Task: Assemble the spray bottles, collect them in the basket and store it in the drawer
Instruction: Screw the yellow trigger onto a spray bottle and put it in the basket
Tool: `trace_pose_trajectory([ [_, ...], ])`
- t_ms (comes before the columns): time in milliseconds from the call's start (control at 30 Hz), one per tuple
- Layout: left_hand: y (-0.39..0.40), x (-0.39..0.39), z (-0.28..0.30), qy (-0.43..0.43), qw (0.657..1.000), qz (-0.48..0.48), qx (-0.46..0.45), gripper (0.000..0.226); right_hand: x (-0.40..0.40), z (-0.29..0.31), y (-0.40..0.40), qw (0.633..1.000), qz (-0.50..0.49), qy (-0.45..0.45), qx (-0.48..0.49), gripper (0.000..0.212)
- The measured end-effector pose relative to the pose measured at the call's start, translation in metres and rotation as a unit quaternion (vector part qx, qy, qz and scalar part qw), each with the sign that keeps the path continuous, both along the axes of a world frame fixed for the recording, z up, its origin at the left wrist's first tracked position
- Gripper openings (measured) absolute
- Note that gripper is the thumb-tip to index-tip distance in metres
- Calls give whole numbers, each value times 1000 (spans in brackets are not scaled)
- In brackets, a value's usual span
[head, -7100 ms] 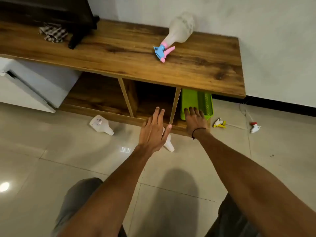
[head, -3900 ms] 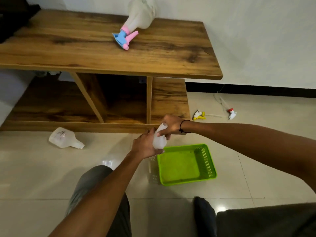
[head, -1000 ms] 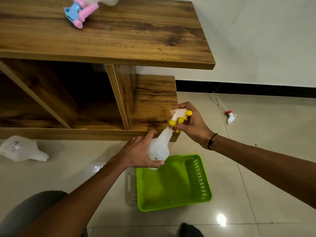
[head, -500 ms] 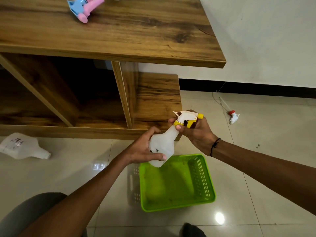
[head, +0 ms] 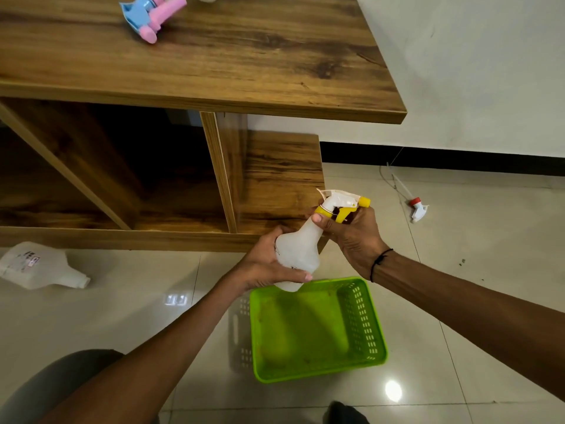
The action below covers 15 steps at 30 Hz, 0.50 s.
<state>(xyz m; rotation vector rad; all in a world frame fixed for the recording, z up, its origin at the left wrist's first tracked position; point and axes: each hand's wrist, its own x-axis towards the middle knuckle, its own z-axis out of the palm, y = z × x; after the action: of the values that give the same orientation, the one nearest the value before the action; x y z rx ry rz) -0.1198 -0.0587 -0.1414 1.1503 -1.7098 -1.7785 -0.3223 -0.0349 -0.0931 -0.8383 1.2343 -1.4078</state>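
both hands are holding one spray bottle (head: 298, 252) above the green basket (head: 318, 371) on the floor: left hand (head: 269, 264) is gripping its white body, right hand (head: 351, 234) is pinching the yellow trigger head (head: 342, 205). another bottle (head: 39, 266) is lying left.

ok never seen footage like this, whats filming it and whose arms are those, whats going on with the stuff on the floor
No machine here: a person wears a wide-angle camera on the head, looking down at their own arms. The left hand grips the body of a white bottle, and the right hand holds its yellow and white spray head at the neck, apparently fitting it on. Just below, a green basket sits on the tiled floor with nothing in it. Another white bottle lies on its side at left, without a head. A loose red and white spray head lies at right. On the wooden cabinet top lies a pink and blue spray head.
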Motion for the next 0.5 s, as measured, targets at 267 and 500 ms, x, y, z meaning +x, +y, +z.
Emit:
trace_pose_trajectory([
  [267,11,-16,4,-183,956,72,-218,99,3,-10,3,991,-94,88,38,41],
  [500,9,-13,7,-147,960,87,-224,99,1,-2,0,990,-84,83,79,26],
])
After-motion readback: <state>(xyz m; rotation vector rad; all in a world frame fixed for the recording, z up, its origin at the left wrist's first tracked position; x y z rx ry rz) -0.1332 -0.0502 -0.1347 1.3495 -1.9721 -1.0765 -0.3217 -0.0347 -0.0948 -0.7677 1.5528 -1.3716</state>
